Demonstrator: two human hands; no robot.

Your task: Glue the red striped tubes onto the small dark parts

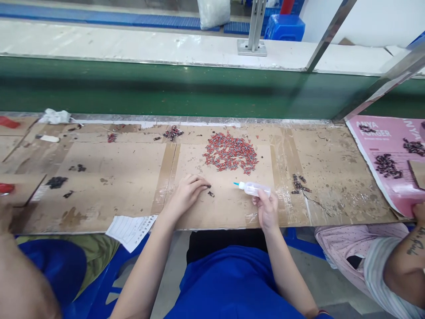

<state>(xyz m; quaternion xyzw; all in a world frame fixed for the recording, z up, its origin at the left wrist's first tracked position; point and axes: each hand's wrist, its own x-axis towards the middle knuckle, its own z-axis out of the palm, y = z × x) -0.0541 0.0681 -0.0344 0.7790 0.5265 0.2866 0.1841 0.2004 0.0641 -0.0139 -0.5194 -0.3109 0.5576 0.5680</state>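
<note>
In my right hand [266, 207] is a small clear squeeze bottle [254, 188], held almost level. Its white cap and thin blue-green nozzle point left. My left hand [189, 191] rests low over the cardboard, fingers drawn together on a tiny dark part [209, 186] at the fingertips. Just below them lies another small dark part with a brassy spot [211, 194], untouched. Beyond both hands spreads a pile of small red-and-dark pieces [230, 153]; their exact kind is too small to make out.
Cardboard [133, 164] covers the bench, with a green conveyor belt [166, 91] behind. Small dark parts [300, 183] lie at right, more dark pieces [57, 182] at left. A paper sheet [131, 230] overhangs the front edge. Co-workers sit on both sides.
</note>
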